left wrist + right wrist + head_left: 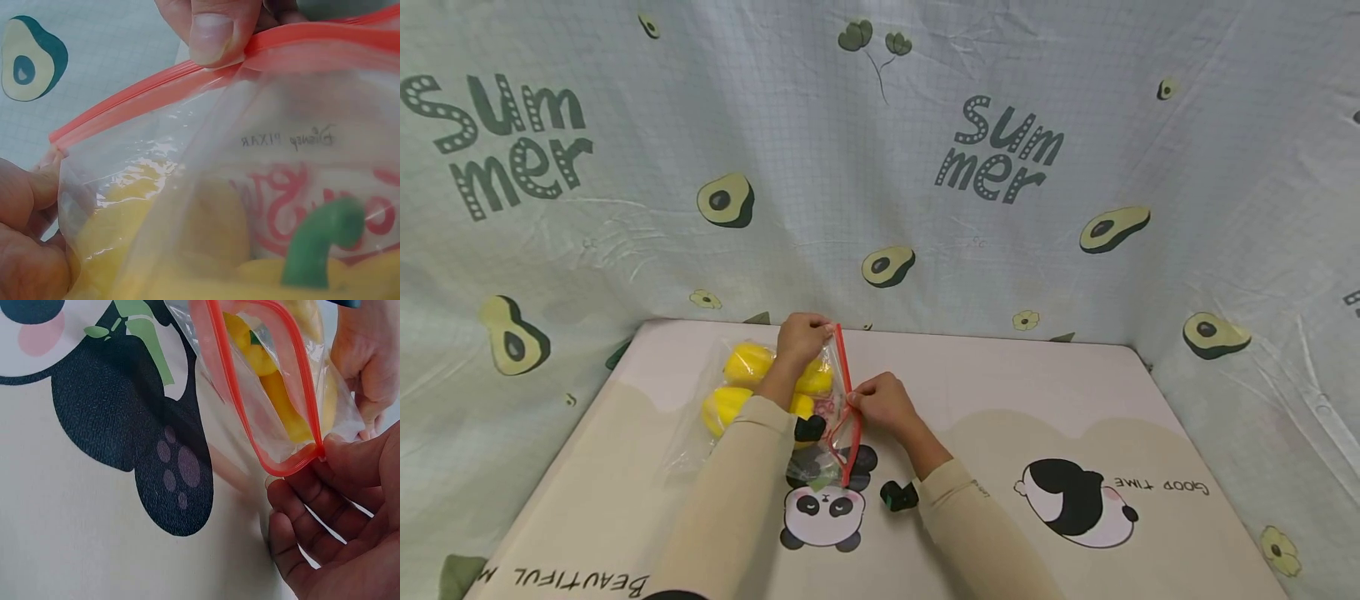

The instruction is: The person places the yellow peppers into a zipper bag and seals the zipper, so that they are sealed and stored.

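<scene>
A clear zip bag (696, 446) with a red zip edge (842, 358) lies on the table, holding several yellow bell peppers (748, 364). A curved green stem (319, 240) shows through its plastic. My left hand (803, 337) pinches the bag's far corner at the end of the red strip. Partway along the strip, my right hand (883, 406) pinches the zip between thumb and index finger. Between the right hand and the near end, the bag's mouth gapes, its two red edges apart in the right wrist view. Red lettering (281, 206) is printed on the bag.
The pale table mat (1000, 392) carries printed pandas (823, 517) and words. Behind the table and along its sides hangs a light curtain (805, 150) with avocado prints. Black wrist devices (898, 496) sit at both cuffs.
</scene>
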The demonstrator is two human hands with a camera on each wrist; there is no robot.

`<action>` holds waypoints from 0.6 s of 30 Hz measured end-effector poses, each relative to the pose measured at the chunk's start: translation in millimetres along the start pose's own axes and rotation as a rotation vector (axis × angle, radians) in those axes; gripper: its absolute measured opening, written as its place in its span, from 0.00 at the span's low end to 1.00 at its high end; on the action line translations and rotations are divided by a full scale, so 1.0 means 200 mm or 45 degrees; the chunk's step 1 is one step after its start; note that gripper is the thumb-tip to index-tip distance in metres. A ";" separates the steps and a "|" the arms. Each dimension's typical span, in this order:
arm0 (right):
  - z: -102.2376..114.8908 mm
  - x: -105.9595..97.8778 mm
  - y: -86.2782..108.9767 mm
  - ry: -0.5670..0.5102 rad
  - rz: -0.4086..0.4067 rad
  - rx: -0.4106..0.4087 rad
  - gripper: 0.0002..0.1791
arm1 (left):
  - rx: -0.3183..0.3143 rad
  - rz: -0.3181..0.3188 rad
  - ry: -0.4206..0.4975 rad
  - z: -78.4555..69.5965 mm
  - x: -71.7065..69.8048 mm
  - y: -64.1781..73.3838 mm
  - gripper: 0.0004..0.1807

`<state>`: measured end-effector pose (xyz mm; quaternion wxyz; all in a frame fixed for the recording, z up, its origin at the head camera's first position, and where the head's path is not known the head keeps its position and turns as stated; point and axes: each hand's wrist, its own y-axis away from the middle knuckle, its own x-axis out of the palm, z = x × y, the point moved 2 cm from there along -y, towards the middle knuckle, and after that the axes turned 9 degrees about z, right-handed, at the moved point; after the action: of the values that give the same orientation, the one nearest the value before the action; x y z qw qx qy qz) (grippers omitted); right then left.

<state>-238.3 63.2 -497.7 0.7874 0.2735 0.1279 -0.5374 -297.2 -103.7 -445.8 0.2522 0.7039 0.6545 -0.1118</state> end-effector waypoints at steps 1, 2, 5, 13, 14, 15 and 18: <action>0.00 0.00 0.00 0.004 0.004 0.000 0.12 | 0.001 0.000 -0.004 0.00 0.00 0.00 0.17; 0.00 0.00 0.00 0.008 0.006 -0.002 0.11 | 0.002 0.000 -0.006 0.00 0.00 0.00 0.17; -0.01 0.00 0.01 0.022 0.014 -0.007 0.11 | -0.001 0.004 -0.002 0.00 0.00 0.00 0.17; -0.01 -0.01 0.02 0.051 0.044 -0.020 0.11 | -0.024 -0.001 0.012 0.00 0.00 0.00 0.17; -0.01 -0.01 0.02 0.052 0.046 -0.021 0.11 | -0.028 -0.003 0.015 0.00 0.00 0.00 0.17; -0.01 -0.01 0.03 0.051 0.047 -0.021 0.12 | -0.029 -0.004 0.012 0.00 0.00 0.00 0.17; 0.00 -0.01 0.04 0.042 0.054 -0.024 0.12 | -0.023 -0.015 -0.008 0.00 0.00 0.00 0.17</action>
<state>-232.4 67.0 -495.3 0.7989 0.2775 0.1403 -0.5148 -297.3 -104.2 -445.4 0.2599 0.6975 0.6587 -0.1095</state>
